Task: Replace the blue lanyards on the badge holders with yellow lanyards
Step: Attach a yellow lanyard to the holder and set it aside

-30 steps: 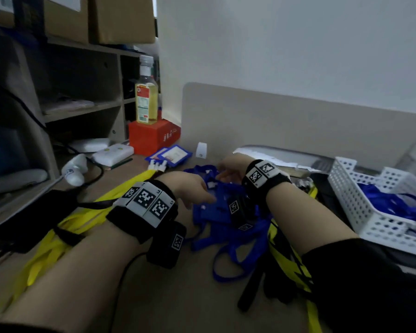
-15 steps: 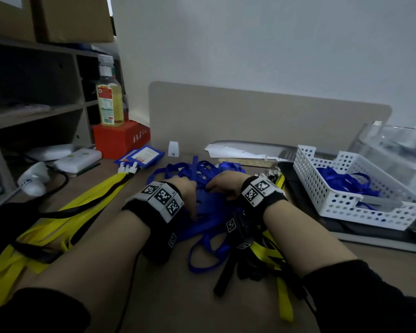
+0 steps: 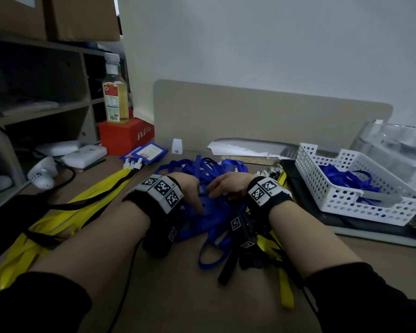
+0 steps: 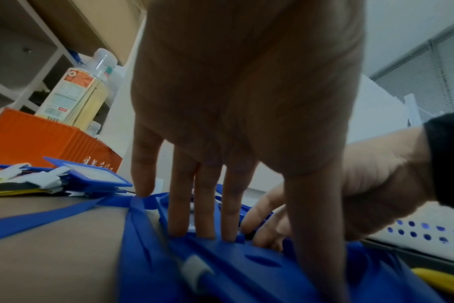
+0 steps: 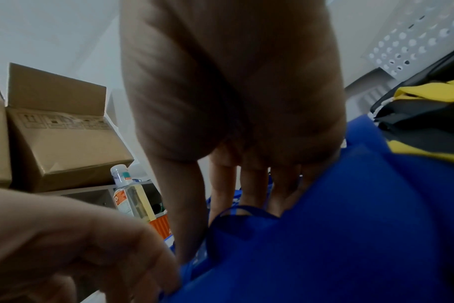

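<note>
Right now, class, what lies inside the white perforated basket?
Inside the white basket lie loose blue lanyards and a grey strip. The basket's near wall hides its floor, so anything beneath them cannot be seen.

**Three views on one heap of blue straps**

The head camera looks forward and down from above both forearms, taking in the whole desk [image 3: 168,296]. Each wrist camera sits low, very near the desk, looking along its own palm. The left wrist view faces the bottle [image 4: 75,96] and the basket [image 4: 415,231]; the right wrist view faces the shelves. All three share the blue straps [image 3: 203,169], and each wrist view catches the other hand.
</note>
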Action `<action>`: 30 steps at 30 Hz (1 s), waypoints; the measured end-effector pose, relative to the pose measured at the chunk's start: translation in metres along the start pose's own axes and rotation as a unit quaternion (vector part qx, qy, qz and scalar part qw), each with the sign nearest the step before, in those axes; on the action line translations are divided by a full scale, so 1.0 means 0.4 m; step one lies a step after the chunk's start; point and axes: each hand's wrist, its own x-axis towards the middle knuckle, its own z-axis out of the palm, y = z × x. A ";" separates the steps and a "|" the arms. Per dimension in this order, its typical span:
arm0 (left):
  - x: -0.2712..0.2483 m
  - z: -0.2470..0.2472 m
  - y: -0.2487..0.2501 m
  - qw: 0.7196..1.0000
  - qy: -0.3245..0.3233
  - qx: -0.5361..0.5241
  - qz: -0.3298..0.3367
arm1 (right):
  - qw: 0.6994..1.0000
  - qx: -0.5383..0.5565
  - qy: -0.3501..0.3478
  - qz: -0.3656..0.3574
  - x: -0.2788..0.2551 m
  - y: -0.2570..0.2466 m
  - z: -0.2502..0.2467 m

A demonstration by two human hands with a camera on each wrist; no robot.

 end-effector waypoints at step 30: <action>-0.006 -0.017 0.004 0.766 0.205 -0.598 0.118 | 0.786 0.560 0.195 -0.174 0.012 0.082 -0.002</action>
